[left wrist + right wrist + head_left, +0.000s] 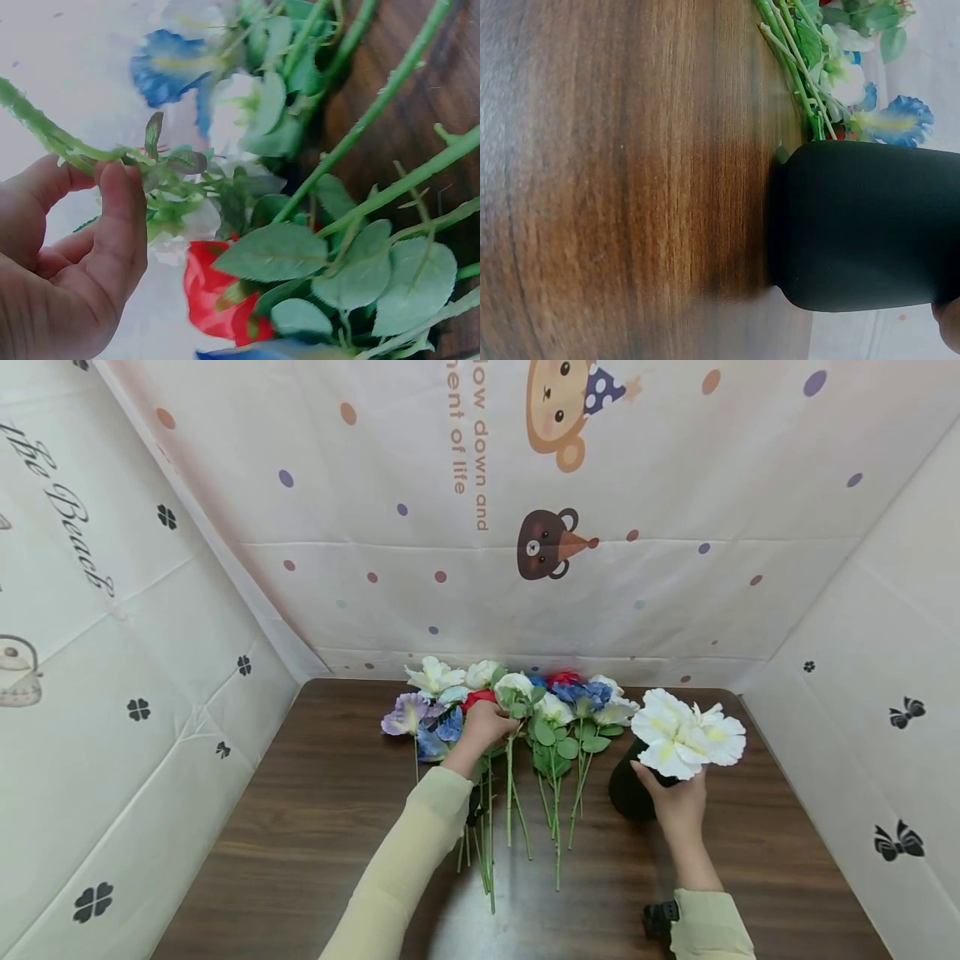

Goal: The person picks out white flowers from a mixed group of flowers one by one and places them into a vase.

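With the left hand (486, 728), pinches a green stem (34, 116) between thumb and fingertips, other fingers curled in, among artificial flowers laid side by side. Cannot tell the bloom belonging to that stem. With the right hand (681, 806), grips a black vase (630, 783) near its top, thumb along one side, other fingers mostly hidden. Has the vase at the right of the brown tabletop (285, 810), apart from the laid-out flowers, with large white blooms (678, 735) over its mouth. Has a red flower (478, 699) just behind the left hand, a purple flower (405, 714) farther left, and blue flowers (585, 693) to the right, stems pointing toward the body. Wears pale yellow sleeves (412, 843) and, at the right wrist, a dark band (660, 918).
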A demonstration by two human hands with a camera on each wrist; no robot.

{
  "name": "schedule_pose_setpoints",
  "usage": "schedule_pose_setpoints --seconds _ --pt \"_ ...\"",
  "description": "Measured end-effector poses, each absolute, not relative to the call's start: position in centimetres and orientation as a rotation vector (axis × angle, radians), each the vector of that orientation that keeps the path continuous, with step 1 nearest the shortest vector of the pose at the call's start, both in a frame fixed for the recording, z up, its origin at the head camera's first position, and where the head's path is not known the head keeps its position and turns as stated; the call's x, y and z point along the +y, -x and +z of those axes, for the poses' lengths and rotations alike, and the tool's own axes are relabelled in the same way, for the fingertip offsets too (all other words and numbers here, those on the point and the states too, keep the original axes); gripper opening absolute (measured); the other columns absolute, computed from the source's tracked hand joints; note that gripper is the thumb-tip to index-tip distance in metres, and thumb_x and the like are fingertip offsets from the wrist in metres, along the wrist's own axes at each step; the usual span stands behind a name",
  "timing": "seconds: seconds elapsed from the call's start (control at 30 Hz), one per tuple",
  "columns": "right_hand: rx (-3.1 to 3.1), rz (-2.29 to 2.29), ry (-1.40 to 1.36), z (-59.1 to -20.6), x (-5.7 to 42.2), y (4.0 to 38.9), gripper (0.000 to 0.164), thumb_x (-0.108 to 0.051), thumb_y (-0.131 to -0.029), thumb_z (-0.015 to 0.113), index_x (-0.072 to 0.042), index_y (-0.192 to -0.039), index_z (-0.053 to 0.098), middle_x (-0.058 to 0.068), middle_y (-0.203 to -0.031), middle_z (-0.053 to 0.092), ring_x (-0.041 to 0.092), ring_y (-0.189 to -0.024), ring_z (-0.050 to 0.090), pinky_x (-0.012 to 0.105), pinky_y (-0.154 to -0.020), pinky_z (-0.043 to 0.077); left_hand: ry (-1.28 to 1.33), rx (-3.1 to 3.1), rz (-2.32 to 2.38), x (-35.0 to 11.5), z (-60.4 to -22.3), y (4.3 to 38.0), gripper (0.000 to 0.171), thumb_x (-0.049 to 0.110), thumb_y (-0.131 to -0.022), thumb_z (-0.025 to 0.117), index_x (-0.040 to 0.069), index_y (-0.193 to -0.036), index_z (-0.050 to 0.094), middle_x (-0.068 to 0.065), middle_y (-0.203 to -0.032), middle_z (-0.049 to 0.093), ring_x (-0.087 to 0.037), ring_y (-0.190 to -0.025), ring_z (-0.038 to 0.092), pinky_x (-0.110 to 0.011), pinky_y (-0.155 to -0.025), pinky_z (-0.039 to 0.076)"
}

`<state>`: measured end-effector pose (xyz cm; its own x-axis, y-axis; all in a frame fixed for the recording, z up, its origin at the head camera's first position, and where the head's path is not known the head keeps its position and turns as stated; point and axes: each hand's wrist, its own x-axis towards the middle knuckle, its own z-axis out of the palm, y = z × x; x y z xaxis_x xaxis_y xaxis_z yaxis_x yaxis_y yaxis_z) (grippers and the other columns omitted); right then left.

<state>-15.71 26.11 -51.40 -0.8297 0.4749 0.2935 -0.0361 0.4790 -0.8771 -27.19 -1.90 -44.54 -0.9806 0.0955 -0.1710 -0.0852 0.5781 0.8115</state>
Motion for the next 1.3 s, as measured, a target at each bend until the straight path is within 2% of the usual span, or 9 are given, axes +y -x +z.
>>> schedule_pose_setpoints --seconds 0.07,0.13,0.23,0.37,0.53,0.63,0.8,1.0,1.3 --pt "-2.215 1.335 0.36 -51.4 26.1 15.7 0.1 -0.009 -0.082 0.086 -0.008 -0.161 0.024 0.022 -0.162 0.035 0.042 -0.151 0.035 0.062 -0.122 0.029 0.0 2.537 1.44 -2.4 -44.1 27.0 0.051 0.007 -0.092 0.069 0.019 -0.052 0.04 -0.019 -0.098 0.078 -0.02 -0.06 0.067 -0.029 -0.063 0.052" --pt "-2.209 1.334 0.356 -51.3 26.0 15.6 0.099 -0.009 -0.082 0.086 -0.007 -0.16 0.025 0.023 -0.161 0.036 0.043 -0.15 0.035 0.062 -0.121 0.029 -0.003 2.46 1.506 -2.8 -43.5 26.8 0.049 0.006 -0.093 0.066 0.018 -0.057 0.035 -0.021 -0.126 0.072 -0.016 -0.059 0.061 -0.036 -0.07 0.056" --pt "-2.211 1.331 0.352 -51.3 25.9 15.5 0.099 -0.009 -0.082 0.086 -0.008 -0.16 0.025 0.023 -0.16 0.036 0.043 -0.15 0.036 0.062 -0.121 0.029 -0.005 2.336 1.609 -3.2 -42.5 26.5 0.032 0.008 -0.095 0.066 0.013 -0.068 0.051 -0.018 -0.143 0.063 -0.011 -0.067 0.057 -0.043 -0.082 0.059" --pt "-2.211 1.331 0.341 -51.3 25.9 15.5 0.098 -0.008 -0.082 0.086 -0.008 -0.16 0.026 0.023 -0.16 0.036 0.042 -0.15 0.036 0.062 -0.121 0.03 -0.051 2.272 1.668 -3.2 -41.1 26.1 0.01 0.011 -0.096 0.069 0.003 -0.095 0.064 -0.021 -0.134 0.063 -0.022 -0.087 0.068 -0.04 -0.086 0.06" --pt "-2.195 1.333 0.331 -51.3 25.9 15.5 0.098 -0.006 -0.081 0.086 -0.008 -0.159 0.027 0.023 -0.16 0.037 0.042 -0.149 0.036 0.061 -0.122 0.029 -0.129 2.301 1.689 -2.4 -39.7 25.6 0.017 0.011 -0.096 0.072 0.001 -0.094 0.057 -0.025 -0.126 0.069 -0.037 -0.107 0.073 -0.041 -0.092 0.061" --pt "-2.196 1.331 0.334 -51.3 25.9 15.5 0.098 -0.006 -0.081 0.086 -0.008 -0.159 0.027 0.023 -0.16 0.037 0.042 -0.149 0.036 0.061 -0.121 0.03 -0.154 2.375 1.668 -2.0 -39.4 25.3 0.019 0.013 -0.096 0.072 -0.001 -0.101 0.06 -0.023 -0.126 0.07 -0.036 -0.107 0.074 -0.042 -0.092 0.061" --pt "-2.202 1.343 0.347 -51.3 25.9 15.6 0.098 -0.008 -0.081 0.086 -0.008 -0.16 0.026 0.023 -0.16 0.037 0.042 -0.149 0.036 0.062 -0.121 0.03 -0.238 2.502 1.664 -1.4 -39.3 24.8 0.026 0.015 -0.096 0.072 -0.001 -0.115 0.064 -0.023 -0.113 0.073 -0.025 -0.085 0.07 -0.031 -0.071 0.054" --pt "-2.197 1.377 0.371 -51.2 26.0 15.7 0.099 -0.01 -0.082 0.086 -0.009 -0.16 0.026 0.022 -0.162 0.035 0.042 -0.15 0.035 0.061 -0.122 0.029 -0.346 2.503 1.77 -0.6 -39.3 24.4 0.042 0.014 -0.097 0.071 0.005 -0.136 0.06 -0.02 -0.118 0.071 -0.027 -0.092 0.07 -0.028 -0.066 0.049" --pt "-2.185 1.371 0.367 -51.4 26.0 15.7 0.097 -0.007 -0.081 0.085 -0.006 -0.159 0.028 0.022 -0.16 0.038 0.041 -0.148 0.038 0.061 -0.121 0.03 -0.535 2.537 1.877 2.6 -37.7 23.8 0.03 0.013 -0.097 0.071 0.002 -0.124 0.063 -0.02 -0.111 0.07 -0.031 -0.099 0.072 -0.029 -0.075 0.057"
